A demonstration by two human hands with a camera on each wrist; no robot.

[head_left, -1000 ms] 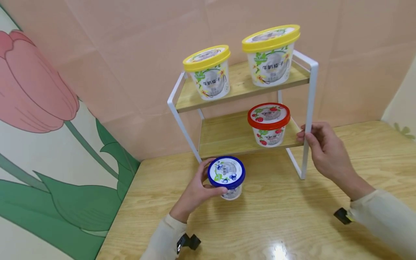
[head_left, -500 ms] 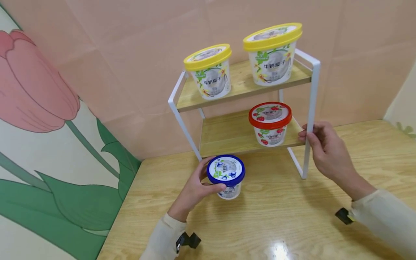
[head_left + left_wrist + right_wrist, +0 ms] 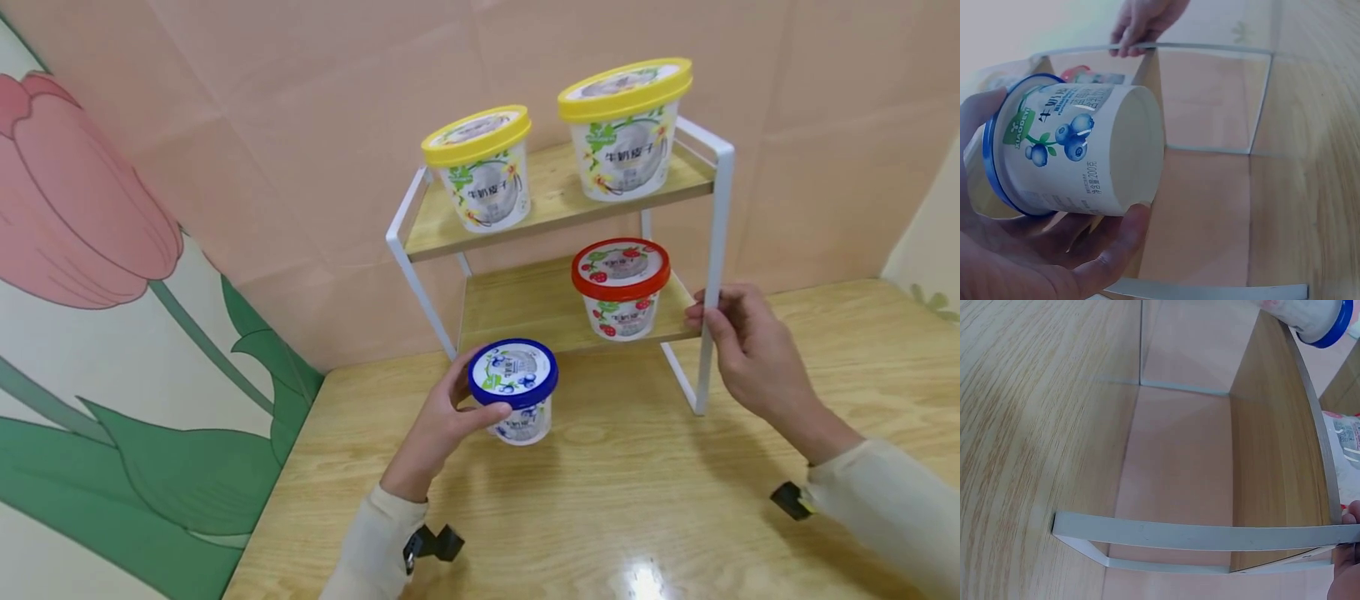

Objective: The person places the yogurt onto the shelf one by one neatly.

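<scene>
My left hand [image 3: 437, 425] grips a white tub with a blue lid and blueberry pictures [image 3: 522, 423], its fingers round the side and base. The tub is held in front of the lower shelf's left part; in the left wrist view the blueberry tub [image 3: 1079, 147] lies sideways across the picture. With thumb and fingers, my right hand [image 3: 761, 358] holds the white front leg [image 3: 717, 242] of a two-tier shelf at lower-shelf height. A red-lidded strawberry tub [image 3: 622, 312] stands on the right of the lower shelf [image 3: 517, 317].
Two yellow-lidded tubs, one at left [image 3: 487, 192] and one at right [image 3: 622, 154], stand on the upper shelf [image 3: 547, 179]. The shelf unit rests on a wooden table [image 3: 585, 517] before a pink backdrop [image 3: 315, 167]. A tulip-printed panel [image 3: 187, 467] borders the left side.
The blueberry tub in my left hand has moved up and slightly left, closer to the lower shelf's front edge. My right hand stays on the shelf leg.
</scene>
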